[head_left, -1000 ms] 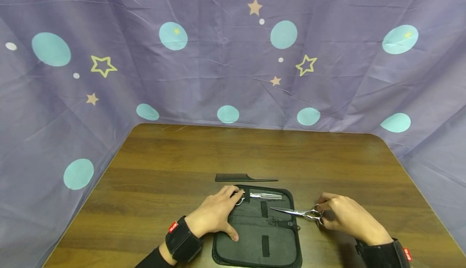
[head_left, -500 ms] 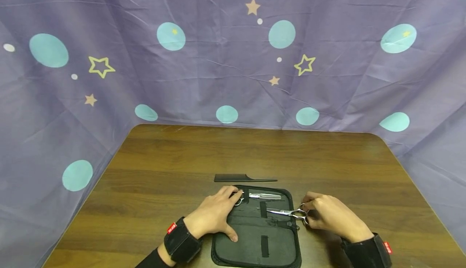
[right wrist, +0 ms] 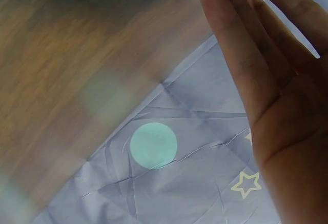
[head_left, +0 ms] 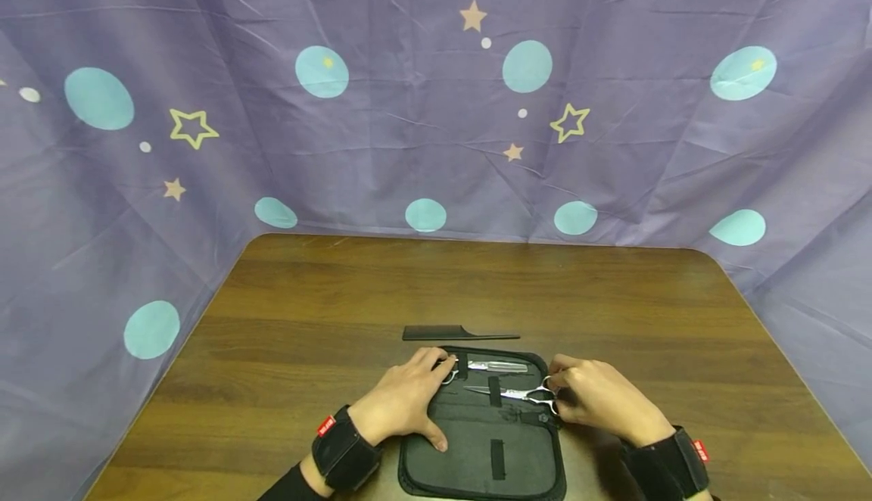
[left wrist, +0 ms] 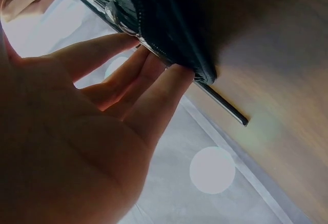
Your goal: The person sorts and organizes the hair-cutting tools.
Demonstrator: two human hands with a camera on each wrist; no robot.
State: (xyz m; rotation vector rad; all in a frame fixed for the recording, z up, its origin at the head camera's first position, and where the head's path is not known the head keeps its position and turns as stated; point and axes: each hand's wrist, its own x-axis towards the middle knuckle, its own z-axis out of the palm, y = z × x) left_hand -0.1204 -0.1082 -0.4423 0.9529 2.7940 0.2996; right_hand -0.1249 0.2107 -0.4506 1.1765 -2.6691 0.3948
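Observation:
A black zip case (head_left: 470,459) lies unfolded flat on the table. My left hand (head_left: 402,397) rests on its left edge with fingers spread, the fingertips by the handle rings of a second pair of scissors (head_left: 500,367) in the upper loop. That handle is partly hidden by the hand. At the case's right edge, my right hand (head_left: 602,399) pinches the handle rings of silver scissors (head_left: 514,394). Their blades point left and pass through an elastic loop (head_left: 495,392). In the left wrist view, the left fingers (left wrist: 164,96) touch the case edge.
A black tail comb (head_left: 436,332) lies just beyond the case. The lower half of the case has another elastic loop (head_left: 498,459). A wooden table (head_left: 327,281) runs back to a purple curtain (head_left: 422,145).
My right hand has moved left with the scissors, and their blades have slid into the elastic loop. The left hand has stayed in place on the case.

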